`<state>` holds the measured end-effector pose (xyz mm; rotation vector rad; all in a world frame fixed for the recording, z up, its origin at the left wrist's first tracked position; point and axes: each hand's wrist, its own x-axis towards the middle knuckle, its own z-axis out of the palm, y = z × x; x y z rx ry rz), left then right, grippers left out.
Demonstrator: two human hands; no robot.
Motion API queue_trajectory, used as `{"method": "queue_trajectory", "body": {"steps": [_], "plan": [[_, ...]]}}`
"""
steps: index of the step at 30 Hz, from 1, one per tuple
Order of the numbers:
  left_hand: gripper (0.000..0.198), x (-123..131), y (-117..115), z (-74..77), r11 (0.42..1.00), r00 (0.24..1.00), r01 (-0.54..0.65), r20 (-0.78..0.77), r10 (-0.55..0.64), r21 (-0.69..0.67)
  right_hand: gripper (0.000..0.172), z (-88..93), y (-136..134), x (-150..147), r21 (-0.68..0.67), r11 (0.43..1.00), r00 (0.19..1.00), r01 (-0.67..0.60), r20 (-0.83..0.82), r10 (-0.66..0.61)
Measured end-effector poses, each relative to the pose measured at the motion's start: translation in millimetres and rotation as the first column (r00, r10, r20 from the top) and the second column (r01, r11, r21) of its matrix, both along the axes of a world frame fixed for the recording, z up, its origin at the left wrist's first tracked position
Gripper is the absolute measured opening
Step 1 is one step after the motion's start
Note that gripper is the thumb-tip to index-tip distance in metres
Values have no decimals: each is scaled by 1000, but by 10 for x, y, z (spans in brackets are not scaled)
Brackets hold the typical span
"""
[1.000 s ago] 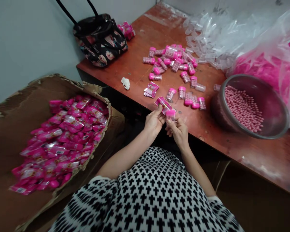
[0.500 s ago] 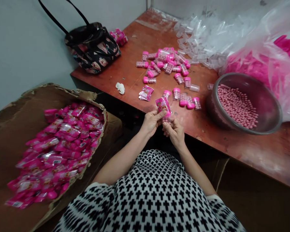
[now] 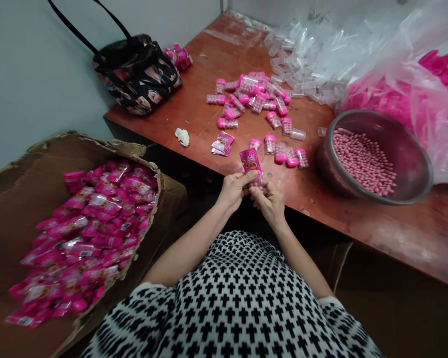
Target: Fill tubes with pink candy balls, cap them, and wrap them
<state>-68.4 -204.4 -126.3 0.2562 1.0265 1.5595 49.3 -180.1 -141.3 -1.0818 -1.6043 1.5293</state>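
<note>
Just off the table's near edge, both my hands meet around a pink printed packet (image 3: 249,158) with a small bottle of pink balls (image 3: 257,180) at its lower end. My left hand (image 3: 233,191) is closed, its thumb pressed on the packet's left side. My right hand (image 3: 269,199) pinches the lower right end of the bottle. Fingers hide part of the bottle, and I cannot tell how far it sits inside the packet. Nearby on the table lie a few flat pink packets (image 3: 223,142) and several filled bottles with pink caps (image 3: 270,144).
A grey bowl of pink balls (image 3: 410,201) stands on the right of the table (image 3: 194,99). Behind it are a plastic bag of pink pieces (image 3: 384,99) and heaped clear tubes (image 3: 306,64). A flowered handbag (image 3: 138,74) stands back left. Filled packets (image 3: 97,238) fill a cardboard box (image 3: 7,214).
My hands stay together on the packet and bottle, and the fingers have shifted slightly. The packet's top leans a little more to the left. The whole view has moved slightly.
</note>
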Motion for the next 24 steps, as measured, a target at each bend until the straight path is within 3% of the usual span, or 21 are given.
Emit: {"method": "queue_trajectory", "body": {"steps": [4, 6, 10, 13, 18, 24], "plan": [[29, -33, -32, -2, 994, 996, 94, 2, -94, 63, 31, 1, 39, -18, -305, 947, 978, -103, -204, 41], [29, -67, -49, 25, 989, 991, 135, -32, -133, 61, 31, 0, 40, -32, -351, 930, 969, -109, -246, 21], [26, -139, -50, 73, 999, 990, 44, -134, -42, 12, 31, 10, 33, -34, -280, 953, 968, -116, -247, 45], [27, -154, -35, 73, 999, 992, -35, -118, 33, -12, 38, -1, 31, -15, -259, 959, 954, -112, -300, 30], [29, -77, -36, 61, 1000, 992, -14, -122, 12, -21, 31, -73, 0, -1, -241, 970, 940, -33, -338, -52], [33, -29, -77, 68, 997, 997, -72, 32, 70, 42, 28, -31, -46, 22, -188, 982, 948, 11, -310, -70]]}}
